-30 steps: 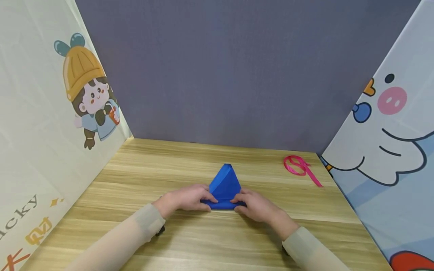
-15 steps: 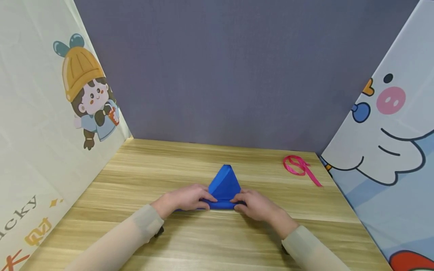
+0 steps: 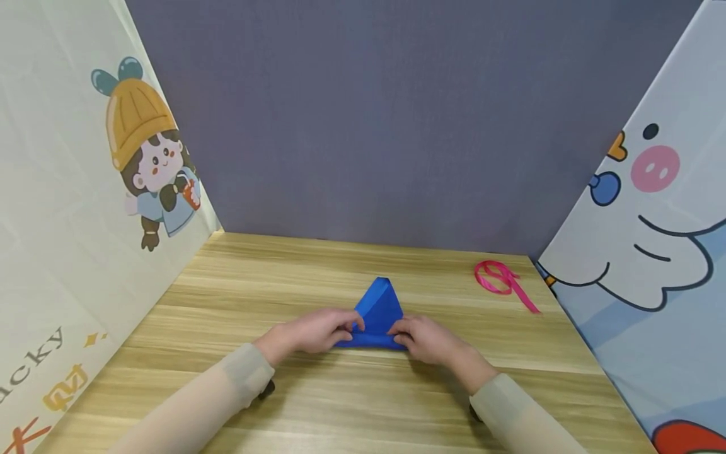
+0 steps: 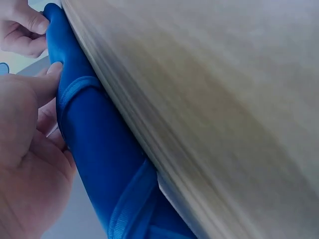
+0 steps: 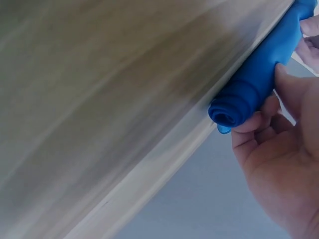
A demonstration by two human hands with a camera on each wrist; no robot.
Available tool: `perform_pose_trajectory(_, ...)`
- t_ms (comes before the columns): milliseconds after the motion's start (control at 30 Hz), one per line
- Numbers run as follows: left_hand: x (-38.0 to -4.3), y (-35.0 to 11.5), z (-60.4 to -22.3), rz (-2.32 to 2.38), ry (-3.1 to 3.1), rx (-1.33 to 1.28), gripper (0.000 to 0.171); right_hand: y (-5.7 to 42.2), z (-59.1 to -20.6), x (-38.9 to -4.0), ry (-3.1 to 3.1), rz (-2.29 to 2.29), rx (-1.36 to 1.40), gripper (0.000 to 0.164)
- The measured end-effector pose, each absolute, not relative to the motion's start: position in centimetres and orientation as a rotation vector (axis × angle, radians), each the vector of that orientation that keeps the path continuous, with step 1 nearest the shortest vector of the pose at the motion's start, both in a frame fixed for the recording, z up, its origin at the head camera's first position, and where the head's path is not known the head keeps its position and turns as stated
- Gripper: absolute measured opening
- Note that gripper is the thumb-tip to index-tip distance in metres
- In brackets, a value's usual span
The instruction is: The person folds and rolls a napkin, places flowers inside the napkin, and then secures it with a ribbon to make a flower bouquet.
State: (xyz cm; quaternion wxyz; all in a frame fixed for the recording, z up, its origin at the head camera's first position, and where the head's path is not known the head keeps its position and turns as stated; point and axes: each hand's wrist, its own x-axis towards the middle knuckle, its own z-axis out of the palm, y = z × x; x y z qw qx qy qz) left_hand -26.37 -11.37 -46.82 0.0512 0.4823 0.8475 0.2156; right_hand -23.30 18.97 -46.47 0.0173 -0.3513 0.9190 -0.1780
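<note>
A blue cloth lies on the wooden table, its far part narrowing to a blunt tip and its near edge rolled into a tube. In the right wrist view the end of the rolled cloth shows spiral layers. My left hand grips the left part of the roll, its thumb on the near side and its index finger over the top. Holding the right part, my right hand has its thumb against the roll and its fingers curled close to its end. Bands of the cloth cross the roll in the left wrist view.
A loosely coiled pink ribbon lies at the back right of the table. A grey panel stands behind, with white printed panels on the left and right.
The rolled edge has shifted slightly away from me, and the flat part beyond it looks a little shorter. Fingers of both hands have changed their grip slightly along the roll.
</note>
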Motion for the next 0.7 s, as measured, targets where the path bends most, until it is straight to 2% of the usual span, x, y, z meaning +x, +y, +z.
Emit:
perform_pose_trajectory(167,-26.5,-11.5,-46.6,0.651,2.564,1.453,0.019,18.9,-46.7,-23.6,2.851,-0.612,-1.063,0.014)
perform_pose_trajectory(367,-26.6,-11.5,-46.4,0.626,2.563,1.424,0.023,19.1,-47.0,-23.7,2.913,-0.56,-1.173,0.008)
perform_pose_trajectory(533,-26.5,-10.9,-46.4,0.5,2.639,1.464,0.02,19.0,-47.2,-23.6,2.942,-0.496,-1.132,0.013)
perform_pose_trajectory(700,-26.4,-10.4,-46.3,0.407,2.696,1.465,0.024,18.9,-47.0,-23.2,2.916,-0.461,-1.048,0.024)
